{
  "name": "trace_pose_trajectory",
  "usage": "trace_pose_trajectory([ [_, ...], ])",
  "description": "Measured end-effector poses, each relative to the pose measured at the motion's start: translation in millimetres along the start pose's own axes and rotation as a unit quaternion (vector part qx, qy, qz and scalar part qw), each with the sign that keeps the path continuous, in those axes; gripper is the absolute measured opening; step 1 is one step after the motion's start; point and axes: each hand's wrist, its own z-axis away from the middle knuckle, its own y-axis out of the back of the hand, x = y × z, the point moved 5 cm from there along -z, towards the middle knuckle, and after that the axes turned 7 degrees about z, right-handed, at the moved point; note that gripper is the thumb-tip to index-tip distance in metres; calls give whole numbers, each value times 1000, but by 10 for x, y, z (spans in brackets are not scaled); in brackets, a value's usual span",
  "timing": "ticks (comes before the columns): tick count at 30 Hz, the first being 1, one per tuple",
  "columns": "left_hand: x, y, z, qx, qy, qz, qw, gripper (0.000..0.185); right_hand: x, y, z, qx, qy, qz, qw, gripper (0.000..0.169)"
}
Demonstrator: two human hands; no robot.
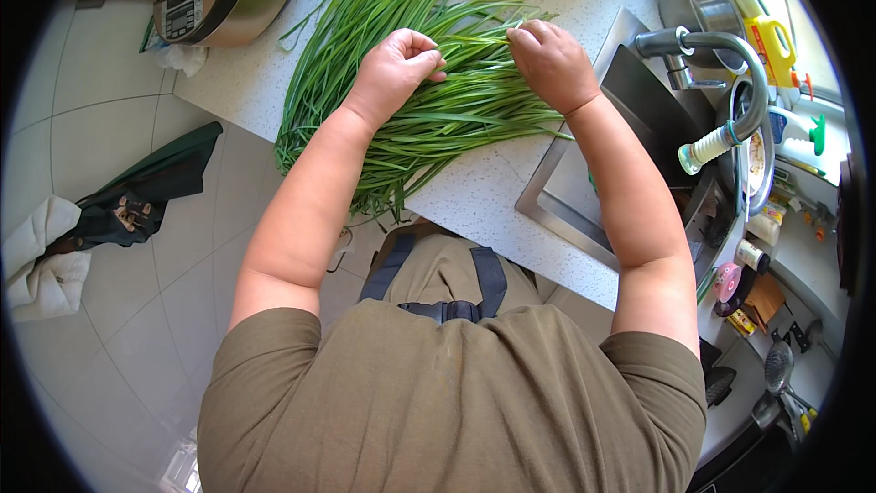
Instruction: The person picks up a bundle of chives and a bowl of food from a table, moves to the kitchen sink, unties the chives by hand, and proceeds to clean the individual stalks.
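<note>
A large heap of long green leafy stalks, which look like garlic chives (410,130), lies on the speckled white countertop (236,79), with some leaf tips hanging over its front edge. Above the middle of the heap is my left hand (404,68), its fingers curled and thumb near the index finger; whether it pinches a leaf cannot be told. My right hand (547,58) is closed on the ends of a few stalks at the heap's right side, close to the sink. Those stalks stretch from it towards my left hand.
At the right is a steel sink (568,185) with a curved faucet (749,75). Behind the faucet stand a metal bowl (698,7) and a yellow bottle (770,48). A rice cooker (253,0) sits at the upper left. Dark cloth (164,181) hangs over the tiled floor at left.
</note>
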Motion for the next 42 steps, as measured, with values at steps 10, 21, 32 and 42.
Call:
trace_pose_trajectory([
  [10, -25, -30, 105, 35, -109, -219, 969, 19, -12, 181, 102, -48, 6, 3, 999, 10],
  [21, 6, -34, 85, 48, -125, -245, 960, 15, -295, 896, 323, 12, -243, -260, 935, 14],
  [32, -157, 22, 44, 40, -53, -111, 992, 16, 353, 794, 1136, 183, -583, -577, 542, 11],
  [42, -99, 167, -123, 75, 24, 2, 997, 27, 332, 1200, 1343, 243, -578, -512, 587, 12],
])
